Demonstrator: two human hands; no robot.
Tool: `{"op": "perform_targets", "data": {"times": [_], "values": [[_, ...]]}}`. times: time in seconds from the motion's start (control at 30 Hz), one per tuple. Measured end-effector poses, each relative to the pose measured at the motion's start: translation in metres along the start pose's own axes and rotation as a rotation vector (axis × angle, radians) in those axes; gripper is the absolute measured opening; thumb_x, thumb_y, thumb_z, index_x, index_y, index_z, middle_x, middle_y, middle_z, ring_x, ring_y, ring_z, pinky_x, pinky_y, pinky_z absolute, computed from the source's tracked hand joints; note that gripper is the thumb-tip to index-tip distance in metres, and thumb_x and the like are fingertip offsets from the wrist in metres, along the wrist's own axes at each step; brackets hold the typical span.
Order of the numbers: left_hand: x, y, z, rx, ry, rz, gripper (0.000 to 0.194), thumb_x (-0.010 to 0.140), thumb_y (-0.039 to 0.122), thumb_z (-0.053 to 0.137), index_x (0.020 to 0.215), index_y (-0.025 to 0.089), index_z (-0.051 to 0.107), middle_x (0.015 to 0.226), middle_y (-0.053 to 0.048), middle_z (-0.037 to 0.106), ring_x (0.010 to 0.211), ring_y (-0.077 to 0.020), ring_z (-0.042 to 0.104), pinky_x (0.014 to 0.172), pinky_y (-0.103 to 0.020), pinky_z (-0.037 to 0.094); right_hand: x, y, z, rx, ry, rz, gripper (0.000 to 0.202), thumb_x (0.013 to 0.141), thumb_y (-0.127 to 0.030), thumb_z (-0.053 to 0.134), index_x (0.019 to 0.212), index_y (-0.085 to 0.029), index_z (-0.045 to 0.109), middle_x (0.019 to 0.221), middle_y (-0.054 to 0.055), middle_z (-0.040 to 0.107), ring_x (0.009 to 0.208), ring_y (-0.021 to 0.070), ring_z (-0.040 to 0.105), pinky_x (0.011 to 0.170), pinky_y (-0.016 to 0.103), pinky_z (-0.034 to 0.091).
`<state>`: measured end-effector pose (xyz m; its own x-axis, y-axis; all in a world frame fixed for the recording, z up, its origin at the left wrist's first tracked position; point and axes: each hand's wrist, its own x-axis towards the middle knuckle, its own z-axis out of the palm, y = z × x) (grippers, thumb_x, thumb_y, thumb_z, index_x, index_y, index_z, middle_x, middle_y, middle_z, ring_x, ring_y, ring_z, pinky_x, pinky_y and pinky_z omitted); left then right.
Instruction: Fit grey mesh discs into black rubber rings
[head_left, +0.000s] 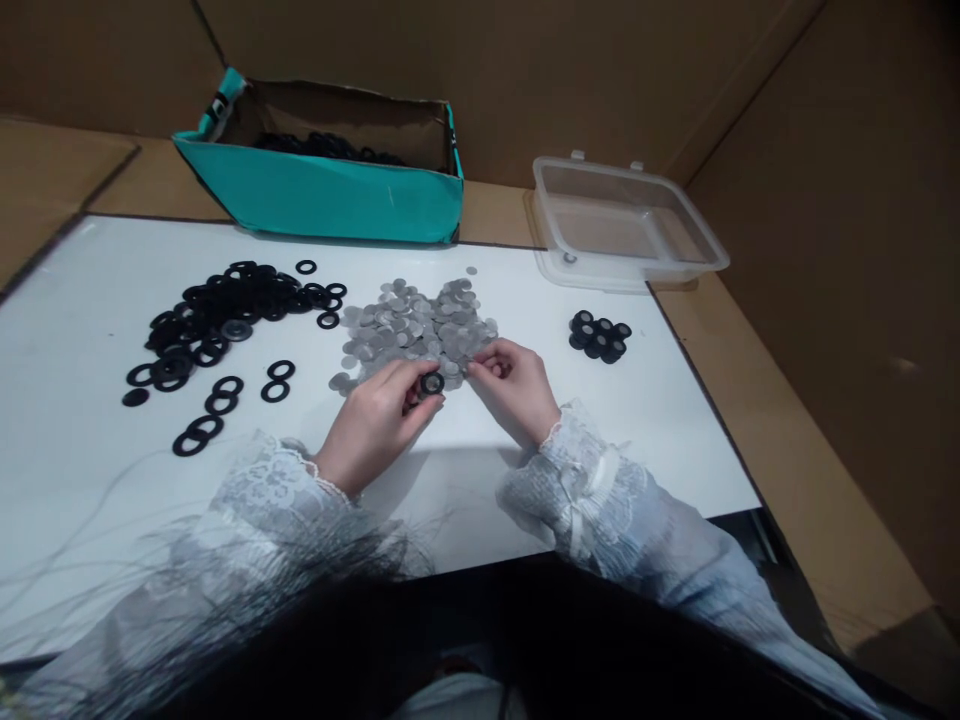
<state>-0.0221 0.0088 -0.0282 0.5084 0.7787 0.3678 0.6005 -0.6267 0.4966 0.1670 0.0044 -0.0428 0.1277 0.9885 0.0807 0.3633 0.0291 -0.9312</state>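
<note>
Far left on the white table point(67, 330): a loose heap of black rings point(217, 320), some stacked, a few strays lying flat and apart toward the near edge. Behind the heap, a teal box point(322, 195) with more black rings inside, its flap open.

Centre: a pile of grey discs point(416, 330), thin and overlapping, spread flat. Just in front of the pile, the left hand point(375, 420), thumb and fingers closed round one ring point(432, 383) and holding it up off the table, its hole facing the camera. Something grey seems to sit inside the hole, though too small to be sure. Probably rubber by the matt look, so light, a little springy, grippy rather than slick; best pinched across the outer rim, as here, leaving the hole free.

Just right of that, the right hand point(517, 385), fingertips drawn together at the near edge of the disc pile, apparently pinching a disc; cannot tell for certain. Likely thin, light and hard to lift off a flat surface; easier slid off a neighbour or tipped by an edge, and prone to coming up two at a time.

Further right: a small cluster of black rings point(600, 337), well apart from the heap. Beyond it, a clear tub point(701, 265), nearly bare, one small ring in a corner.
</note>
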Motion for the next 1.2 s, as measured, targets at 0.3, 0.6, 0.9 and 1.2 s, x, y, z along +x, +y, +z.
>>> {"op": "perform_targets", "data": {"times": [0.3,0.6,0.9,1.2], "values": [[0.001,0.003,-0.002,0.006,-0.007,-0.050,0.028,0.087,0.026,0.054,0.108,0.010,0.062,0.081,-0.007,0.062,0.069,-0.0190,0.060,0.066,-0.031,0.050,0.010,0.012,0.005,-0.606,0.081,-0.451,0.016,0.089,-0.015,0.054,0.080,-0.020,0.067,0.079,0.005,0.069,0.083,0.0220,0.053,0.079,0.037,0.039],[0.000,0.002,-0.004,0.014,-0.007,-0.043,0.025,0.088,0.025,0.053,0.109,0.015,0.060,0.084,-0.006,0.065,0.072,-0.0186,0.060,0.067,-0.031,0.051,-0.001,0.005,-0.001,-0.864,0.033,-0.624,0.020,0.092,-0.014,0.053,0.084,-0.016,0.071,0.085,0.007,0.072,0.084,0.0225,0.054,0.075,0.036,0.033],[-0.002,0.001,-0.004,0.023,-0.014,-0.037,0.025,0.088,0.026,0.053,0.110,0.016,0.059,0.086,-0.006,0.065,0.074,-0.0191,0.062,0.069,-0.030,0.051,-0.002,0.003,-0.007,-0.885,-0.054,-0.594,0.021,0.093,-0.014,0.053,0.081,-0.017,0.071,0.083,0.005,0.072,0.085,0.0199,0.054,0.075,0.035,0.029],[-0.001,0.005,-0.007,0.014,-0.005,-0.079,0.025,0.087,0.027,0.053,0.110,0.018,0.060,0.086,-0.006,0.066,0.074,-0.0193,0.063,0.070,-0.031,0.051,-0.005,0.002,-0.007,-0.631,0.049,-0.470,0.016,0.090,-0.017,0.054,0.080,-0.019,0.066,0.083,0.005,0.070,0.086,0.0212,0.055,0.078,0.036,0.035]]}}
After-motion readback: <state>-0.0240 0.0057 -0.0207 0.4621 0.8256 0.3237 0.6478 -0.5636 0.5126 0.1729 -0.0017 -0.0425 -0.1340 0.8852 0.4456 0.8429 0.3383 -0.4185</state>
